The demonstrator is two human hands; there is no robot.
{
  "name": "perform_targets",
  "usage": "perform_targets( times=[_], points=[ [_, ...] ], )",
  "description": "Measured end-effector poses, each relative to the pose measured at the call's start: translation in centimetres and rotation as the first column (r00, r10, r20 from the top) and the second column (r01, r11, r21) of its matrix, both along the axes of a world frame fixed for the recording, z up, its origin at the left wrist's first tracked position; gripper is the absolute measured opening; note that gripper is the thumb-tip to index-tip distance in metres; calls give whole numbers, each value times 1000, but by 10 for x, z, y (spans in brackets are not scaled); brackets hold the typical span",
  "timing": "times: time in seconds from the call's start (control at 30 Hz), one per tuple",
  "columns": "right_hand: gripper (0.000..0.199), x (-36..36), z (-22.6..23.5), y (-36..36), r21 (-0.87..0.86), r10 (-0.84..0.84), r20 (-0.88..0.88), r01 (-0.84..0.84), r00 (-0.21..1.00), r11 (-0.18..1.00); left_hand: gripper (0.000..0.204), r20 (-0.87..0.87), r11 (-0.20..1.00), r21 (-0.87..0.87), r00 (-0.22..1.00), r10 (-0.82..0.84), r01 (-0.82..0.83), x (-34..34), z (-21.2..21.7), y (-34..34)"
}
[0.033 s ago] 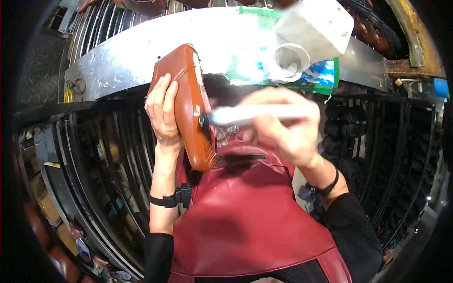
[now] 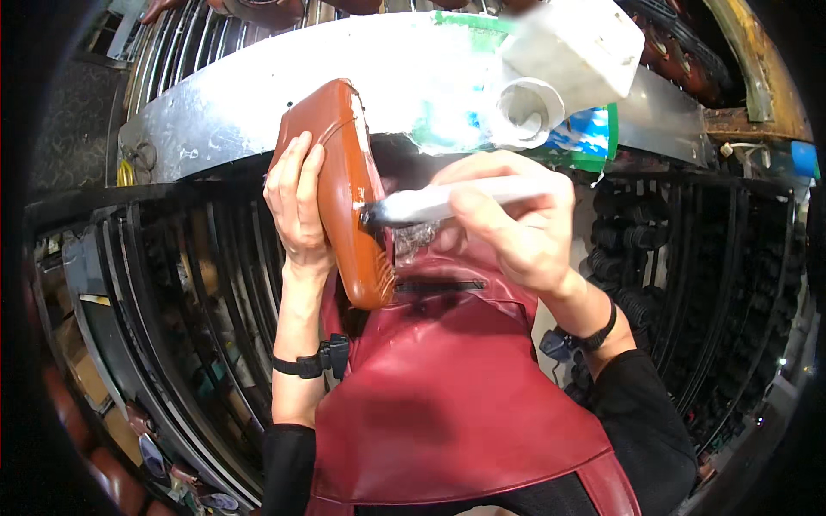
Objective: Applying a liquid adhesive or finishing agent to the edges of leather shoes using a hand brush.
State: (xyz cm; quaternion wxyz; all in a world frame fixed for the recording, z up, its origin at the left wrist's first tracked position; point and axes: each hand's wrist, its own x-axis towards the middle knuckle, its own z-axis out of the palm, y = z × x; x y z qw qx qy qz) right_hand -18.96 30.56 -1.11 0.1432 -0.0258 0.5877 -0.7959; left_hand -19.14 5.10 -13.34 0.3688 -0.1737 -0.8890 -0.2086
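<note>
Two hands at frame centre: left hand (image 2: pixel 297 202) grips shoe (image 2: pixel 348 193) steady; right hand (image 2: pixel 516 219) pinches brush (image 2: pixel 430 204); stroke evenly along the edge.

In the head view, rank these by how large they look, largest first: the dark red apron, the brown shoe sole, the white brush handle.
1. dark red apron
2. brown shoe sole
3. white brush handle
The apron lies nearest the camera, which may exaggerate it.

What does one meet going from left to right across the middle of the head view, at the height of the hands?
Dark rack bars → left hand → brown leather piece → white-handled brush → right hand → dark rack
</note>
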Motion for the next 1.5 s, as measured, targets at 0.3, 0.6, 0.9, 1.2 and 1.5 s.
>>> perform_targets(
  times=[0.3,0.6,0.9,1.2,1.5],
  points=[
    [24,-19,23,9,230,330,-619,-237,712,944,64,182,998,10,982,54,-57,-19,45,7],
    [24,-93,65,2,272,296,-810,-122,507,954,66,431,994,106,902,-35,-12,-72,118,-1],
    [21,-119,-24,5,333,139,-643,112,753,936,98,327,468,884,736,-593,-15,-123,53,-67],
    [21,-51,-55,53,264,-584,-420,709,695,654,52,478,540,817,763,-436,-203,-61,35,-62],
    [26,-57,-39,57,-147,-545,297,602,784,785,63,367,271,925,815,-449,-268,32,14,-15]
  ],
)
